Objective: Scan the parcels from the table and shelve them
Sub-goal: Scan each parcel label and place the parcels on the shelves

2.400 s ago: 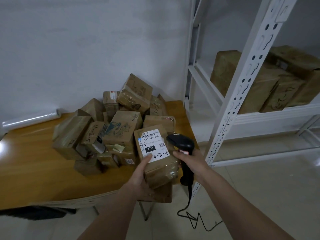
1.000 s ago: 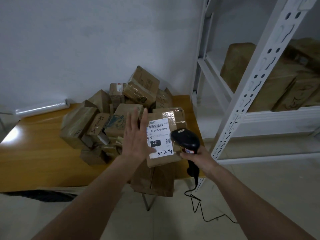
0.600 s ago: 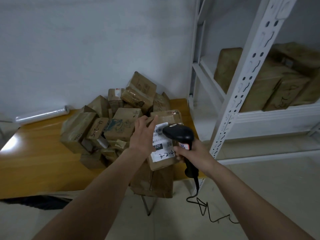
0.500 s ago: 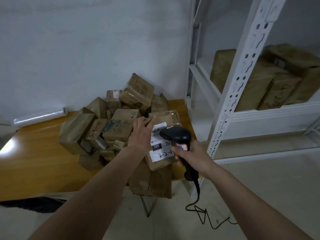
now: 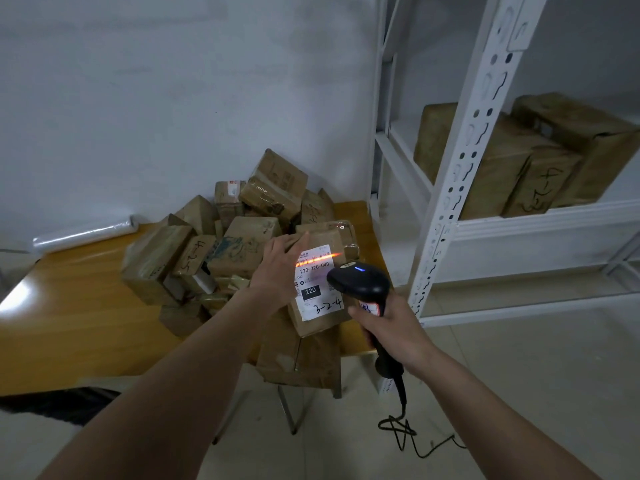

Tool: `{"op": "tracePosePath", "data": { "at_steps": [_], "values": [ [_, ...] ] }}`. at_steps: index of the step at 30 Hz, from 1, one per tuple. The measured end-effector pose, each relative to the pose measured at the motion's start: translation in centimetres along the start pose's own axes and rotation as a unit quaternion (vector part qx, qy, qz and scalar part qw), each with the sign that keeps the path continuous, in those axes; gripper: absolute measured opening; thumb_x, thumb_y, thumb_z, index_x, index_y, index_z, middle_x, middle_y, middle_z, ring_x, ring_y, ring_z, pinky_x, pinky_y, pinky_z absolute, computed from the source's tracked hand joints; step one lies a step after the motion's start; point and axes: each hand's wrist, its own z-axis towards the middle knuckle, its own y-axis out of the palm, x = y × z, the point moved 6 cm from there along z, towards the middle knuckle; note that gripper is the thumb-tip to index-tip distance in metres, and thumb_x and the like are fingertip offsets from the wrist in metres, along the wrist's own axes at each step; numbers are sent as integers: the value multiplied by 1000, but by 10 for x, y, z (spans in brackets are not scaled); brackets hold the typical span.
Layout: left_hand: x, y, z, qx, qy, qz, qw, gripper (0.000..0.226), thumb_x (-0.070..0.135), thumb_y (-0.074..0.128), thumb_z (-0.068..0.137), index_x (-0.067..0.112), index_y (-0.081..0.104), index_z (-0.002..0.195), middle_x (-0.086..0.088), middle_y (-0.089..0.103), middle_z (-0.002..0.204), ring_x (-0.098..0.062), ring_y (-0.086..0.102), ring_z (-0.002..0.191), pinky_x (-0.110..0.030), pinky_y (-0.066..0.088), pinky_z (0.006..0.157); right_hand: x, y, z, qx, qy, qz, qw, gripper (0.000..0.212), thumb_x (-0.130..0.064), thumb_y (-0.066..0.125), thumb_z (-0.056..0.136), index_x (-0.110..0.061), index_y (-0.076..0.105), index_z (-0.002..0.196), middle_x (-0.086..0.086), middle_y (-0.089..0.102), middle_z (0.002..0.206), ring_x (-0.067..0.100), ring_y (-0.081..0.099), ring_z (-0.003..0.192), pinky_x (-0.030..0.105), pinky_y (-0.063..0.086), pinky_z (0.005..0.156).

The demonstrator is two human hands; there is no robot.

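Looking across from the left, you've got a long way to go yet: behind the clear plastic roll [image 5: 83,234] at the far left edge of the wooden table [image 5: 62,317] there's a whole heap of parcels [image 5: 221,244] still piled toward the table's far right corner, none of them visibly sorted, one marked "4-2-5" in pen. Your left hand [image 5: 278,268] is resting flat on the left side of the labelled parcel [image 5: 320,289], fingers spread and steadying it rather than wrapped around it, so I'd call that an open palm pressing, not a grab. That parcel sits tilted on the near right part of the table, propped on other boxes, with its white label [image 5: 317,284] facing you and "3-2-4" handwritten at the bottom. Your right hand [image 5: 388,327] is closed tight around the handle of the black scanner [image 5: 360,284], which is just beside the label, and the orange beam is landing right across the barcode at the top, blue light on. So this one looks mid-scan, I'd guess. Shelving it is still to do. Over on the right, the white shelf rack [image 5: 460,188] already holds a few shelved boxes [image 5: 519,161], with an empty lower level.
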Motion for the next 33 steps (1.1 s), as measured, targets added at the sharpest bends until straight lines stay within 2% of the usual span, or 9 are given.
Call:
{"op": "tracePosePath", "data": {
  "at_steps": [7, 14, 17, 19, 23, 25, 27, 30, 33],
  "values": [
    [1, 1, -1, 2, -3, -18, 1000, 106, 10, 77, 78, 26, 6, 156, -6, 14, 156, -26, 8, 145, -41, 26, 116, 2, 2, 0, -10, -5, -13, 1000, 24, -21, 63, 92, -17, 58, 115, -16, 53, 73, -1, 52, 72, 8, 41, 57],
    [-3, 6, -7, 28, -39, -130, 990, 110, 9, 79, 76, 25, 4, 155, -3, 8, 160, -24, 11, 147, -42, 29, 115, 11, 0, 7, 39, 25, 28, 999, 5, -19, 64, 91, -18, 60, 94, -1, 59, 68, 5, 57, 57, 12, 47, 52],
    [-8, 18, -17, 43, -91, -235, 967, 115, 5, 80, 75, 30, 0, 154, -2, 2, 161, -25, 22, 144, -42, 40, 107, 16, -4, 21, 83, 36, 66, 994, 14, -20, 67, 88, -27, 61, 99, -5, 66, 91, 11, 63, 89, 26, 53, 79],
    [-11, 29, -21, 58, -110, -285, 950, 119, 3, 80, 74, 32, -3, 154, -4, 7, 160, -25, 29, 142, -44, 41, 106, 22, -4, 33, 104, 63, 94, 988, 21, -23, 69, 87, -27, 60, 105, -8, 64, 99, 16, 60, 103, 32, 47, 89],
    [-26, 56, -25, 58, -195, -478, 855, 124, 5, 82, 73, 29, -8, 154, -5, 37, 152, -23, 41, 137, -53, 40, 108, 36, 5, 50, 117, 124, 156, 973, 28, -25, 70, 86, -23, 60, 113, -13, 61, 96, 12, 54, 100, 30, 39, 87],
    [-29, 75, -30, 5, -232, -519, 822, 104, 8, 82, 75, 17, 14, 153, -5, 49, 143, -25, 48, 131, -50, 44, 105, 43, 10, 54, 124, 143, 183, 965, 30, -23, 71, 86, -19, 62, 115, -10, 65, 98, 16, 59, 104, 28, 43, 85],
    [-28, 91, -36, -37, -224, -542, 809, 92, 8, 84, 72, 19, 31, 146, -3, 56, 136, -24, 52, 128, -45, 47, 102, 47, 16, 55, 130, 150, 203, 959, 29, -20, 71, 85, -21, 63, 113, -6, 68, 103, 19, 62, 108, 31, 48, 88],
    [-22, 99, -43, -58, -190, -572, 796, 102, 5, 83, 72, 32, 20, 149, 9, 55, 129, -13, 52, 121, -36, 47, 100, 45, 22, 57, 138, 144, 197, 960, 20, -17, 72, 85, -28, 64, 100, -3, 69, 104, 20, 62, 109, 40, 49, 97],
    [-17, 97, -41, -47, -157, -595, 787, 97, 6, 82, 73, 42, 25, 143, 6, 59, 130, -15, 56, 119, -45, 50, 99, 38, 22, 54, 144, 115, 180, 966, 20, -15, 69, 87, -28, 62, 100, -3, 68, 104, 16, 64, 104, 30, 51, 87]
  ]
}}
